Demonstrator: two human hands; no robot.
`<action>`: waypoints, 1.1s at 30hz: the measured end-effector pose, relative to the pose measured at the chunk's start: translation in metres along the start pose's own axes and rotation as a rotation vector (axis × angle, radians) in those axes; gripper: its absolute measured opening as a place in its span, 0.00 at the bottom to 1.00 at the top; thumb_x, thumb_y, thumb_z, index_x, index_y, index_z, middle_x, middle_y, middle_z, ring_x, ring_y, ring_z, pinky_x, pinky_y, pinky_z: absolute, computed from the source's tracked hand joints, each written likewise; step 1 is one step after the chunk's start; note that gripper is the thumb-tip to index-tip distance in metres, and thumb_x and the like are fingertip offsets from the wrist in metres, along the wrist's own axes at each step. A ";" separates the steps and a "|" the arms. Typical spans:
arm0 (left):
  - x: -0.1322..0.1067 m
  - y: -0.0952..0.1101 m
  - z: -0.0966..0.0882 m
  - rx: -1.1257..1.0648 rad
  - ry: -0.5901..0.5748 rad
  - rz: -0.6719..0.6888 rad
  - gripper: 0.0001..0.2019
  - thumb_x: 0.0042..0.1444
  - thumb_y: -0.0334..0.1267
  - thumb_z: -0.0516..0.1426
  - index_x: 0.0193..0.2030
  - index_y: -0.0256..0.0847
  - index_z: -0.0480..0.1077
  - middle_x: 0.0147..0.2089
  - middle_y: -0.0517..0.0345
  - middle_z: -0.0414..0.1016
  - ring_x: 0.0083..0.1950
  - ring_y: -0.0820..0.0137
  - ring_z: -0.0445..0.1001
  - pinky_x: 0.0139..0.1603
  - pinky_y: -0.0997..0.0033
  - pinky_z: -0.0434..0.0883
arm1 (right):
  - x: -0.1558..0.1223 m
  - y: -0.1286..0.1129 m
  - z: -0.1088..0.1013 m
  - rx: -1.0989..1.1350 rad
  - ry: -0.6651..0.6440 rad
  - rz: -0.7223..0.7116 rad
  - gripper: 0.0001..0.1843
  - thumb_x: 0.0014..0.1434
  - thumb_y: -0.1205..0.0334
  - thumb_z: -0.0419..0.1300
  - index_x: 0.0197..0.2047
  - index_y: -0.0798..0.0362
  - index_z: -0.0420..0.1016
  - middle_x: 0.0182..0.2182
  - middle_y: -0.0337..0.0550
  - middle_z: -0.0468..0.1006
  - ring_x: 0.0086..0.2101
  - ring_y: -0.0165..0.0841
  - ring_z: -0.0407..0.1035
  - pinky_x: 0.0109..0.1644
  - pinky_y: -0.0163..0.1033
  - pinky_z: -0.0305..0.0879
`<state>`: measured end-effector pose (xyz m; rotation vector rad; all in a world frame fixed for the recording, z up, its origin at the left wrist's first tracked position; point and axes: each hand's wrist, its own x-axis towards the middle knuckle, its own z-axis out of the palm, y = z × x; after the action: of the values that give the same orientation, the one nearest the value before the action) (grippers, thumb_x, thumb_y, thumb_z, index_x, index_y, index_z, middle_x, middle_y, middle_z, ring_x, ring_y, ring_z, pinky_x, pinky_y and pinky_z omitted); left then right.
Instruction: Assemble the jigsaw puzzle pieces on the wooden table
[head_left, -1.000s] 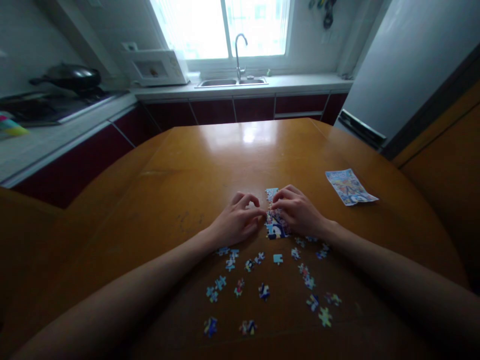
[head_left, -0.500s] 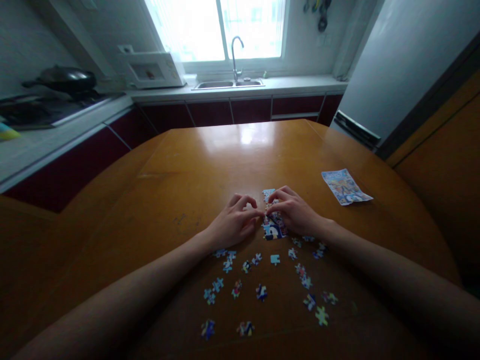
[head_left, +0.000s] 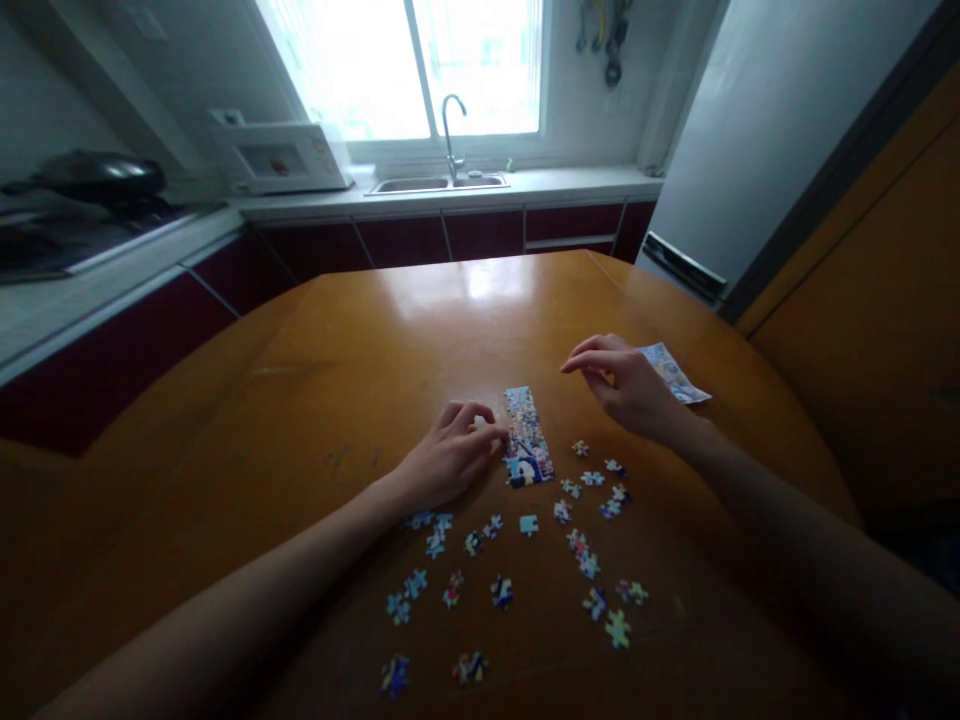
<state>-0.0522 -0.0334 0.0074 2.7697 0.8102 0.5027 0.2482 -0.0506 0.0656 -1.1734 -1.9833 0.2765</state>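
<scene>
The joined part of a jigsaw puzzle (head_left: 529, 436), a narrow upright strip, lies flat on the wooden table (head_left: 360, 340). My left hand (head_left: 454, 455) rests at its left edge, fingers bent and apart, with a fingertip against the strip. Raised to the right of the strip is my right hand (head_left: 628, 388), its fingers stretched out and nothing visible in them. It partly covers a printed picture sheet (head_left: 675, 375). Several loose puzzle pieces lie nearer to me, among them a light-blue piece (head_left: 529, 525), a yellow-green piece (head_left: 618, 628) and a dark-blue one (head_left: 502, 592).
Beyond the table runs a counter with a sink (head_left: 412, 186), a faucet (head_left: 448, 135) and a white microwave (head_left: 281, 158). A lidded pan (head_left: 101, 175) sits on the stove at the left. A tall refrigerator (head_left: 757, 130) stands at the right.
My right hand has left the puzzle strip and moved up and right toward the picture sheet, uncovering the strip. My left hand stays at the strip's left edge. The view has shifted slightly.
</scene>
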 end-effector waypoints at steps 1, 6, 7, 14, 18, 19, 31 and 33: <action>0.000 0.000 0.000 0.001 -0.007 -0.003 0.13 0.69 0.37 0.52 0.57 0.51 0.70 0.57 0.51 0.65 0.57 0.58 0.60 0.60 0.48 0.68 | -0.002 -0.001 -0.008 -0.005 -0.015 0.009 0.13 0.63 0.72 0.56 0.39 0.48 0.81 0.40 0.45 0.79 0.43 0.38 0.71 0.48 0.46 0.67; -0.001 -0.001 0.000 0.006 -0.037 -0.009 0.12 0.70 0.39 0.50 0.57 0.50 0.68 0.59 0.51 0.64 0.59 0.57 0.60 0.63 0.47 0.66 | -0.023 0.002 -0.025 -0.025 -0.115 0.040 0.08 0.62 0.67 0.61 0.40 0.48 0.81 0.40 0.44 0.80 0.42 0.38 0.72 0.48 0.46 0.67; -0.001 -0.001 0.000 0.002 -0.039 -0.008 0.12 0.70 0.39 0.50 0.57 0.50 0.68 0.59 0.51 0.64 0.59 0.57 0.59 0.62 0.47 0.67 | -0.028 0.005 -0.024 -0.029 -0.132 0.051 0.07 0.62 0.67 0.61 0.40 0.48 0.81 0.39 0.45 0.80 0.42 0.38 0.72 0.48 0.46 0.67; -0.001 0.002 -0.002 -0.088 0.067 -0.014 0.11 0.71 0.37 0.49 0.58 0.44 0.61 0.57 0.49 0.64 0.58 0.60 0.61 0.63 0.52 0.66 | -0.051 0.018 -0.006 -0.075 -0.320 0.077 0.07 0.59 0.69 0.64 0.37 0.49 0.83 0.38 0.47 0.80 0.41 0.40 0.71 0.47 0.47 0.68; 0.000 0.001 -0.002 -0.090 0.094 -0.025 0.11 0.71 0.36 0.47 0.58 0.44 0.60 0.56 0.49 0.64 0.59 0.60 0.61 0.62 0.51 0.66 | -0.053 0.018 0.002 -0.064 -0.405 0.059 0.08 0.59 0.68 0.64 0.38 0.48 0.84 0.37 0.47 0.79 0.40 0.38 0.71 0.43 0.44 0.69; 0.000 0.001 -0.002 -0.089 0.091 -0.023 0.11 0.71 0.37 0.48 0.58 0.44 0.60 0.56 0.49 0.64 0.58 0.60 0.61 0.62 0.51 0.66 | -0.053 0.018 0.003 -0.058 -0.425 0.055 0.08 0.59 0.68 0.64 0.38 0.48 0.84 0.37 0.46 0.78 0.39 0.37 0.71 0.43 0.43 0.69; 0.000 0.000 -0.003 -0.112 0.054 -0.023 0.12 0.73 0.39 0.46 0.59 0.45 0.63 0.56 0.50 0.65 0.58 0.61 0.60 0.63 0.51 0.66 | -0.052 0.023 0.005 -0.022 -0.475 0.079 0.06 0.59 0.69 0.64 0.35 0.51 0.82 0.36 0.45 0.77 0.38 0.35 0.71 0.43 0.41 0.69; 0.000 0.000 -0.003 -0.113 0.049 -0.022 0.13 0.73 0.40 0.46 0.59 0.45 0.63 0.56 0.50 0.65 0.58 0.60 0.60 0.62 0.50 0.66 | -0.051 0.021 0.005 -0.018 -0.471 0.090 0.05 0.59 0.68 0.64 0.35 0.51 0.81 0.36 0.45 0.76 0.38 0.35 0.71 0.43 0.42 0.69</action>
<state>-0.0529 -0.0330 0.0101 2.6525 0.7967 0.5957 0.2711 -0.0795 0.0240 -1.2980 -2.3380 0.6303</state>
